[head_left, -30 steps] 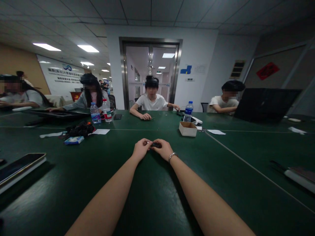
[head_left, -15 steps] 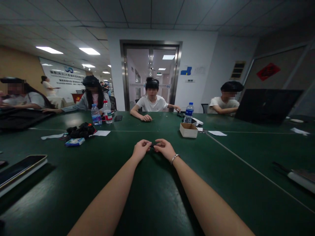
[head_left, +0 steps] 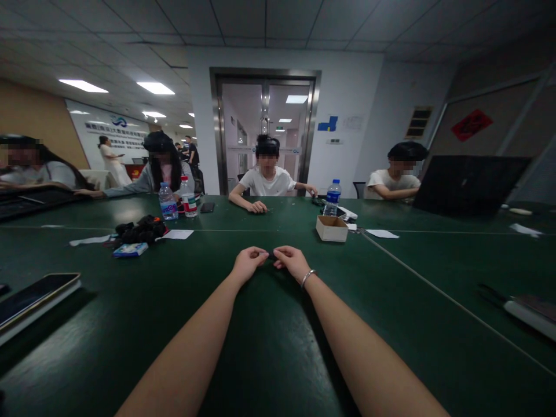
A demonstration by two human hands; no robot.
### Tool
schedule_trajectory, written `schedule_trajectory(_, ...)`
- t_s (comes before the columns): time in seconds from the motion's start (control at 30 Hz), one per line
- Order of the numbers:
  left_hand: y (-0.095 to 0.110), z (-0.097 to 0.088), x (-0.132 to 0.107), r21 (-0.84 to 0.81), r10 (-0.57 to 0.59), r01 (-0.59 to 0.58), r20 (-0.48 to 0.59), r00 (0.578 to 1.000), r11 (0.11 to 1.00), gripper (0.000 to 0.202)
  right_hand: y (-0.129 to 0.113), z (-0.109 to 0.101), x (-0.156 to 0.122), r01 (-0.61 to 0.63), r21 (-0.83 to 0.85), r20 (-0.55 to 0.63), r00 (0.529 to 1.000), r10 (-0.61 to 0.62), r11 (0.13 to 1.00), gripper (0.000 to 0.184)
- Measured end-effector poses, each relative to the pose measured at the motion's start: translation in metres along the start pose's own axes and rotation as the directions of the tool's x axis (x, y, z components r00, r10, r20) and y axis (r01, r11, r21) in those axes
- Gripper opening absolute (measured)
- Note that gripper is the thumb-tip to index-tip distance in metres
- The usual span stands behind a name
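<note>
A small dark object (head_left: 271, 255) spans the gap between my two hands, low over the green table (head_left: 269, 324). Its kind is too small to make out. My left hand (head_left: 249, 262) pinches its left end between thumb and fingers. From the other side, my right hand (head_left: 292, 262) pinches the right end; a silver bracelet (head_left: 308, 278) circles that wrist. The fingertips cover much of the object. Beyond my right hand stands a small open cardboard box (head_left: 331, 230).
Behind the box is a water bottle (head_left: 333, 194). Two more bottles, a black tangled bundle (head_left: 139, 230) and a blue packet (head_left: 130, 249) sit to the left. A phone (head_left: 37, 301) lies at near left. Several people sit around the table; a large black screen (head_left: 471, 185) stands right.
Both hands stay nearly in place on the dark object, with a slight shift of the fingers. The whole view has shifted a little. At far left, a standing person's pose differs.
</note>
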State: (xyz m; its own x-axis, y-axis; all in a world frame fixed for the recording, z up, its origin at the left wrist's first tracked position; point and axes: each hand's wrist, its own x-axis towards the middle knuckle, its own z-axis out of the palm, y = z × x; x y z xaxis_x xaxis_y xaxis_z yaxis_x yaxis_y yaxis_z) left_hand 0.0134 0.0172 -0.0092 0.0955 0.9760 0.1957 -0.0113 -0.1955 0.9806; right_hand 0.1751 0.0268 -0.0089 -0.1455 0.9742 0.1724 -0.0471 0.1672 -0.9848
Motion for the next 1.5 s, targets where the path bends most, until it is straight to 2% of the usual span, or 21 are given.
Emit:
schedule_trajectory(0.3,-0.0028,-0.0008,0.0046,0.029,-0.034,0.034,-0.019,0.999,0.999,0.025,-0.0007,-0.0026,-0.0015,-0.001,0.102,0.04,0.999,-0.003,0.995,0.034)
schedule_trajectory(0.57,0.0006,-0.0007,0.0,0.017,0.016,-0.016,0.007,1.0,1.0,0.027,-0.0017,-0.0013,-0.0011,0.002,0.045,0.011,1.0,-0.002,0.999,0.028)
schedule_trajectory(0.73,0.0013,-0.0014,-0.001,0.006,0.021,-0.021,-0.002,1.0,1.0,0.029,-0.0044,-0.0022,-0.0035,-0.003,0.057,0.071,0.997,-0.001,0.998,0.04)
schedule_trajectory(0.9,0.0053,-0.0031,-0.0041,0.022,0.058,-0.059,0.029,0.998,0.998,0.035,-0.0063,-0.0018,-0.0025,-0.059,0.014,0.071,0.996,0.058,0.998,0.03)
schedule_trajectory(1.0,0.0058,-0.0029,-0.0041,0.031,0.06,-0.06,0.026,0.998,0.998,0.035,-0.0072,-0.0016,-0.0023,-0.031,-0.035,0.091,0.995,0.034,0.999,0.032)
schedule_trajectory(1.17,0.0028,-0.0008,-0.0011,0.041,0.027,-0.027,-0.007,1.0,0.999,0.034,-0.0054,-0.0026,-0.0015,0.01,-0.096,0.089,0.996,-0.002,0.995,0.037)
schedule_trajectory(1.33,0.0053,0.0006,-0.0012,0.051,-0.005,0.005,-0.012,1.0,0.999,0.034,-0.0002,-0.0035,0.0013,-0.008,-0.048,0.103,0.995,0.013,0.999,0.036)
schedule_trajectory(1.5,0.0059,0.0004,-0.0006,0.071,-0.037,0.038,-0.021,0.999,0.997,0.036,0.0006,-0.0039,0.0005,0.024,-0.019,0.101,0.995,-0.022,1.0,0.037)
